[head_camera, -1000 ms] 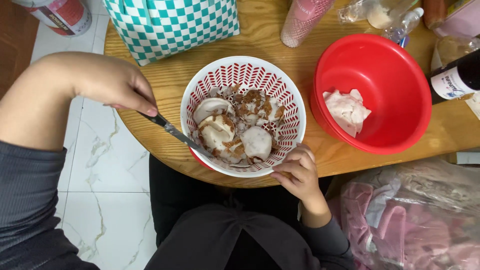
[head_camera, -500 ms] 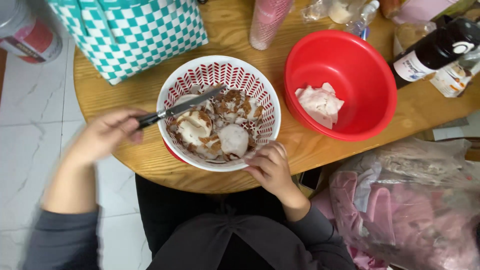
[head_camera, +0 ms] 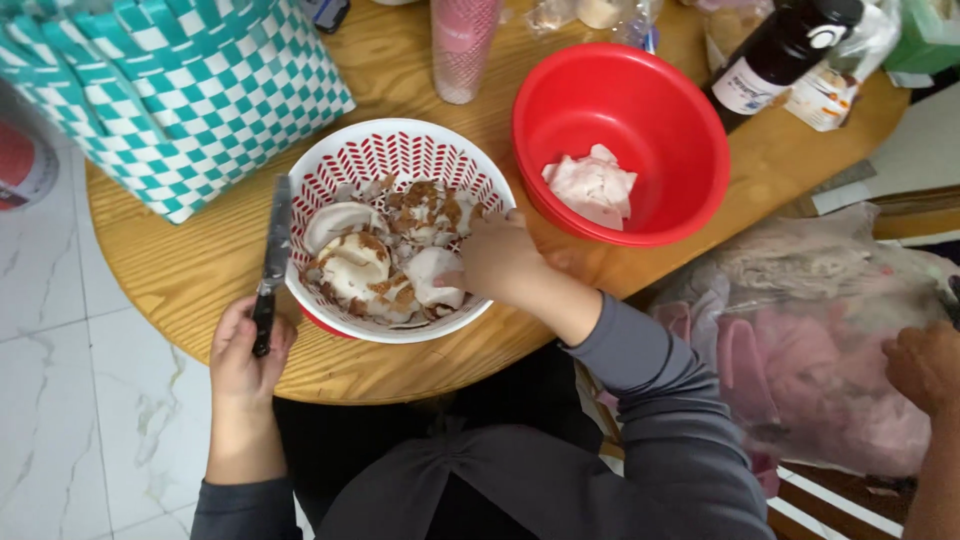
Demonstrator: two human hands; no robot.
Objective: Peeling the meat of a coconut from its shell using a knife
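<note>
My left hand (head_camera: pixel 245 355) grips the black handle of a knife (head_camera: pixel 275 240) at the table's near edge, its blade pointing away along the left side of a white and red colander (head_camera: pixel 400 135). The colander holds white peeled pieces and brown peelings (head_camera: pixel 350 260). My right hand (head_camera: pixel 495 255) reaches into its right side, fingers curled down on a white piece (head_camera: pixel 440 285).
A red bowl (head_camera: pixel 640 110) with pale pieces (head_camera: pixel 595 185) stands to the right on the round wooden table (head_camera: pixel 200 270). Behind are a teal checked woven basket (head_camera: pixel 190 90), a pink cup (head_camera: pixel 462 45) and a dark bottle (head_camera: pixel 775 55). Another person's hand (head_camera: pixel 925 365) rests by a plastic bag (head_camera: pixel 800 340).
My left hand drew the knife out of the colander and now holds it beside the rim. My right hand moved from the table's edge into the colander.
</note>
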